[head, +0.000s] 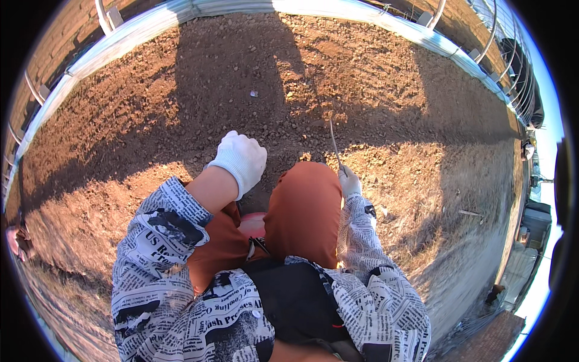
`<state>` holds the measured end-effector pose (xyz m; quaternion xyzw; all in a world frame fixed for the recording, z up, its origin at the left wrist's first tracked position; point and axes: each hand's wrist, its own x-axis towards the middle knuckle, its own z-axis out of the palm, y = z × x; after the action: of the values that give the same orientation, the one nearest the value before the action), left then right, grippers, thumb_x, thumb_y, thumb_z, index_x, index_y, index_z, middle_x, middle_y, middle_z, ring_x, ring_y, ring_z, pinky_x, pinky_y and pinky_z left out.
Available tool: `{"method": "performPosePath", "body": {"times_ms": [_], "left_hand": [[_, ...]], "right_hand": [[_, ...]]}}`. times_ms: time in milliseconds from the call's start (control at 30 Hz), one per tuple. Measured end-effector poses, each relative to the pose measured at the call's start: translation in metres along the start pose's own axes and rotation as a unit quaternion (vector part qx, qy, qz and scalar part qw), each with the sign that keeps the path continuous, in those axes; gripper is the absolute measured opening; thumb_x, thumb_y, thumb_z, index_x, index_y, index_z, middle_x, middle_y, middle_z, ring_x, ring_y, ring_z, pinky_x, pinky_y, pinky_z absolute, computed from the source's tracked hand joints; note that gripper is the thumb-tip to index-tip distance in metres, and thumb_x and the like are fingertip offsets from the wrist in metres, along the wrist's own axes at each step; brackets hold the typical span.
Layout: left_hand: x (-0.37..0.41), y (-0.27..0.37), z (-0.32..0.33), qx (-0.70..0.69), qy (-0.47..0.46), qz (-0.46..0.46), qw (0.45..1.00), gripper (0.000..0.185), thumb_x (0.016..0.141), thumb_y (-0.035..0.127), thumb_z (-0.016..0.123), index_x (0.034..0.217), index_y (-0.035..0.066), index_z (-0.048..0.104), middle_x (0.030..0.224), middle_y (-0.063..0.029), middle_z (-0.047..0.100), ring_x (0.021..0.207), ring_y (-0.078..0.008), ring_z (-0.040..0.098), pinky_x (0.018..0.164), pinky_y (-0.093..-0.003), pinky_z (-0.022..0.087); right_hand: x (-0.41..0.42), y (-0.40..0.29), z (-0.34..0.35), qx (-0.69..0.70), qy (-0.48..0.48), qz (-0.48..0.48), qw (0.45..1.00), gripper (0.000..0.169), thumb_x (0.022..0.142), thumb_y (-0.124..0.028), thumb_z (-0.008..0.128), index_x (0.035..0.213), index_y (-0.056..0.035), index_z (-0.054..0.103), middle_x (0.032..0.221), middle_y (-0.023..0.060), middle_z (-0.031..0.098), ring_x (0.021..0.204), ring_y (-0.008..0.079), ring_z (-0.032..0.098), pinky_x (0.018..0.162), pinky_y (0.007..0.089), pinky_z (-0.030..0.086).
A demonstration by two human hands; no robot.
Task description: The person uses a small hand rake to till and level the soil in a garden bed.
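Observation:
My left hand (242, 160), in a white knit glove, is raised in front of my left knee with its fingers curled; whether anything is inside them is hidden. Beside my right knee, my right hand (348, 181), also gloved, grips a thin, slightly curved stick or rod (334, 141). The far end of the rod points away from me over loose, clumpy soil (312, 108). Both my knees are bent, in rust-brown trousers, and a red and white object (252, 225) shows between my legs.
White plastic sheeting (135, 38) borders the soil ahead, with curved poles (436, 16) beyond it. Dry grass and a small stick (470, 213) lie at right. A small pale scrap (253, 93) rests on the shaded soil. Dark and grey containers (537, 221) stand at far right.

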<state>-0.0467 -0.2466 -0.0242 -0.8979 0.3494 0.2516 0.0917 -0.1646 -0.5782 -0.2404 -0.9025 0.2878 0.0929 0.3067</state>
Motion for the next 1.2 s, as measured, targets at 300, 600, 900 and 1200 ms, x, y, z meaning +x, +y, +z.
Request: {"method": "performPosePath", "body": {"times_ms": [300, 600, 900, 1200], "left_hand": [[-0.014, -0.015, -0.002, -0.03, 0.029, -0.045, 0.998, 0.028, 0.091, 0.037, 0.057, 0.092, 0.011, 0.068, 0.093, -0.0103, 0.068, 0.092, -0.0293, 0.066, 0.083, -0.0422, 0.049], [-0.027, -0.064, -0.015, -0.102, 0.054, -0.097, 0.989, 0.033, 0.096, 0.037, 0.047, 0.107, 0.012, 0.066, 0.099, -0.011, 0.068, 0.096, -0.0304, 0.065, 0.083, -0.0431, 0.052], [-0.021, -0.087, -0.004, -0.097, 0.022, -0.124, 0.987, 0.034, 0.097, 0.036, 0.046, 0.105, 0.01, 0.066, 0.099, -0.0113, 0.068, 0.099, -0.0302, 0.064, 0.084, -0.0426, 0.051], [-0.023, -0.084, -0.006, -0.119, 0.016, -0.118, 0.986, 0.034, 0.096, 0.037, 0.046, 0.101, 0.01, 0.066, 0.098, -0.012, 0.068, 0.098, -0.0315, 0.064, 0.083, -0.0436, 0.051]], "right_hand": [[0.026, -0.02, 0.001, -0.048, -0.067, -0.008, 0.997, 0.035, 0.094, -0.035, 0.052, 0.118, -0.0119, 0.062, 0.101, 0.018, 0.068, 0.092, 0.0355, 0.067, 0.081, 0.0438, 0.051], [-0.006, -0.017, 0.008, -0.06, -0.073, 0.009, 0.996, 0.041, 0.093, -0.042, 0.054, 0.126, -0.0189, 0.058, 0.109, 0.0166, 0.068, 0.103, 0.0362, 0.064, 0.085, 0.0445, 0.05], [-0.014, 0.001, 0.03, -0.003, -0.097, -0.047, 0.994, 0.033, 0.091, -0.036, 0.058, 0.118, -0.0173, 0.058, 0.104, 0.0163, 0.069, 0.099, 0.0349, 0.066, 0.081, 0.0434, 0.051], [0.009, -0.019, 0.033, -0.062, -0.084, -0.017, 0.994, 0.031, 0.09, -0.034, 0.059, 0.116, -0.0163, 0.058, 0.103, 0.0159, 0.069, 0.098, 0.0348, 0.066, 0.081, 0.0433, 0.051]]}}
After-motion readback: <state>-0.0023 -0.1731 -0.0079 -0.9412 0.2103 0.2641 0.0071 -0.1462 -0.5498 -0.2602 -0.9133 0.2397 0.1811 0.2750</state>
